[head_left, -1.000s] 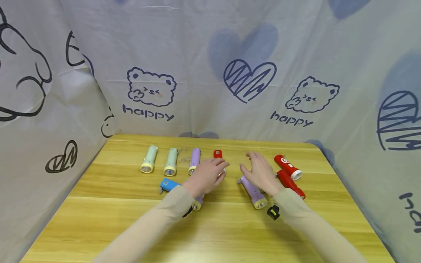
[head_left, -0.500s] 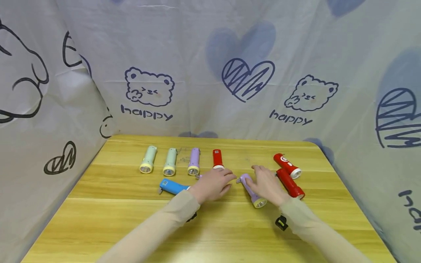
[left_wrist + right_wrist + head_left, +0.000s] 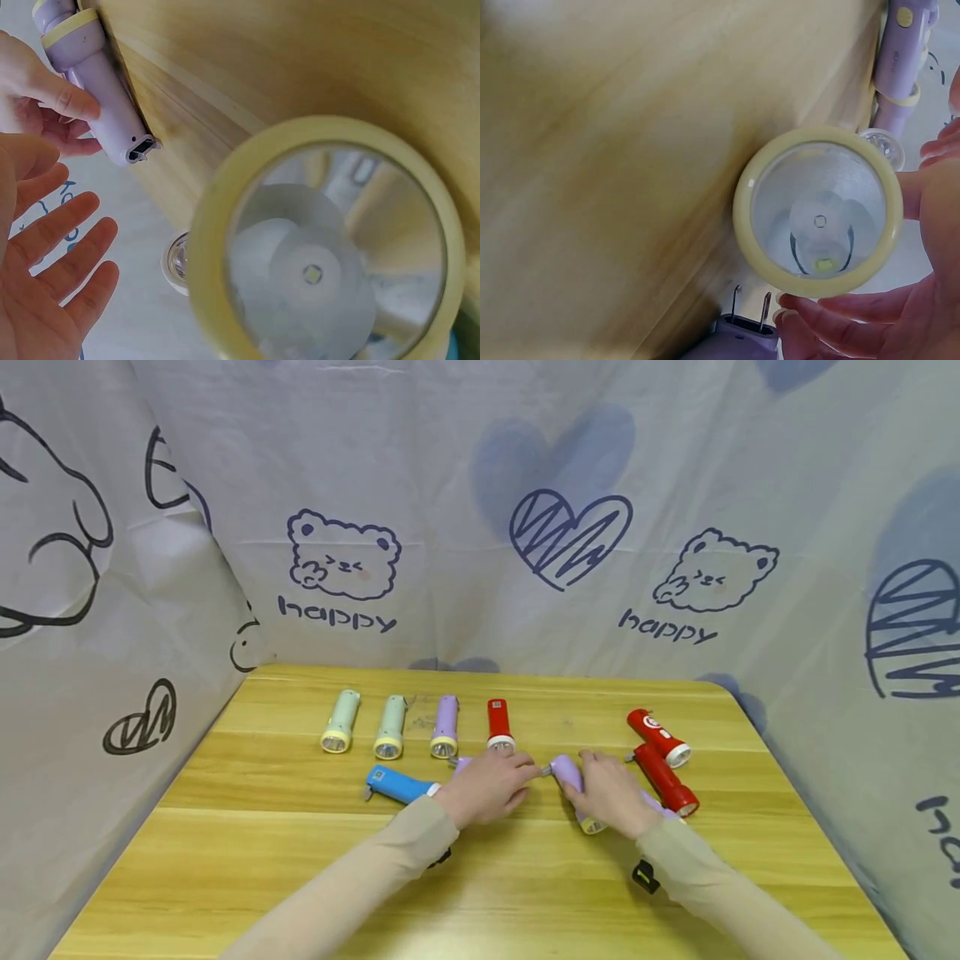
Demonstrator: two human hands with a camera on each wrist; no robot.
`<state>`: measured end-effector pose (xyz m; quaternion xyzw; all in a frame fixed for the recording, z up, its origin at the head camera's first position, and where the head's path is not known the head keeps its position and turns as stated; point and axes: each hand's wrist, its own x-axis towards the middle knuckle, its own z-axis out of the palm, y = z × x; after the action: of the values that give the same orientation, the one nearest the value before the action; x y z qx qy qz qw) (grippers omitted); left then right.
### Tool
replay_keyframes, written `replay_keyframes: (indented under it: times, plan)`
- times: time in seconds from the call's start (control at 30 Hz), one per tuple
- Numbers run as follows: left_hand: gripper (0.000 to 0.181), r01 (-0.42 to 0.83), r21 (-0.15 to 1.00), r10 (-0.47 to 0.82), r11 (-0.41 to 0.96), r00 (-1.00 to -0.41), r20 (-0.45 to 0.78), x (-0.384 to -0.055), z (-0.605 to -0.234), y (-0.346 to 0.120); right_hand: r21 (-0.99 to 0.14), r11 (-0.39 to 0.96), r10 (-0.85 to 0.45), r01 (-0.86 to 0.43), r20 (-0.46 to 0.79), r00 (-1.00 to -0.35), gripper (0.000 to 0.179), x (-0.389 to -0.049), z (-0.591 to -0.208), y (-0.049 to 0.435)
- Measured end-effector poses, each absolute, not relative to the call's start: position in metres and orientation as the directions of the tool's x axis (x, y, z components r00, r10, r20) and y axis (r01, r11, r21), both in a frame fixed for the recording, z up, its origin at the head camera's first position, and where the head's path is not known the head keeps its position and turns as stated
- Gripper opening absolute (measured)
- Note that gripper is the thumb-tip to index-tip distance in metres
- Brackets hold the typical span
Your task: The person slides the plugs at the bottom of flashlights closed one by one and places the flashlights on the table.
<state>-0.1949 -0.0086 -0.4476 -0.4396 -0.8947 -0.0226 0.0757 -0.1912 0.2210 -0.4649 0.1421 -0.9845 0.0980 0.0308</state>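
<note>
A pale printed cloth (image 3: 442, 460) rises behind the far edge of the wooden counter (image 3: 525, 893). Your right hand (image 3: 611, 802) has thumb and fingers wrapped round a purple torch (image 3: 567, 771), right of the counter's middle, its lens facing the near edge and its prongs (image 3: 547, 771) angled towards the far left corner. Keep that grip snug on the barrel, clear of the prongs; a low sweep towards the right edge could knock the second purple torch (image 3: 658, 807) beside your hand, or the red torch (image 3: 663, 781) beyond it. Your left hand (image 3: 489, 789) is open, fingers spread, above a third purple torch (image 3: 462, 766); contact can't be made out. Best to straddle its barrel squarely, sparing the blue torch (image 3: 400, 786) towards the left edge. Both forearms reach in from the near edge, backs of the hands upward, left fingers pointing right, right fingers pointing far-left
</note>
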Motion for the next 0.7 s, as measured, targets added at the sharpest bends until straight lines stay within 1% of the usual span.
replay_keyframes:
  times: [0.13,0.2,0.4,0.7]
  plan:
    - [0.035,0.790,-0.025,0.783,0.613,-0.604,0.148,-0.1946,-0.4500,-0.0075,-0.184,0.939,-0.279,-0.290,0.084,-0.957,0.043,-0.1933,-0.4689,0.2201]
    - [0.035,0.789,-0.028,0.783,0.614,-0.605,0.143,-0.1941,-0.4500,-0.0072,-0.184,0.939,-0.280,-0.291,0.083,-0.956,0.040,-0.1938,-0.4699,0.2195]
    - [0.036,0.780,-0.036,0.778,0.624,-0.616,0.124,-0.1933,-0.4510,-0.0070,-0.193,0.941,-0.272,-0.279,0.067,-0.960,0.040,-0.1943,-0.4713,0.2163]
    - [0.033,0.787,-0.046,0.785,0.615,-0.606,0.124,-0.1932,-0.4526,-0.0071,-0.208,0.941,-0.269,-0.268,0.025,-0.963,0.044,-0.1961,-0.4741,0.2127]
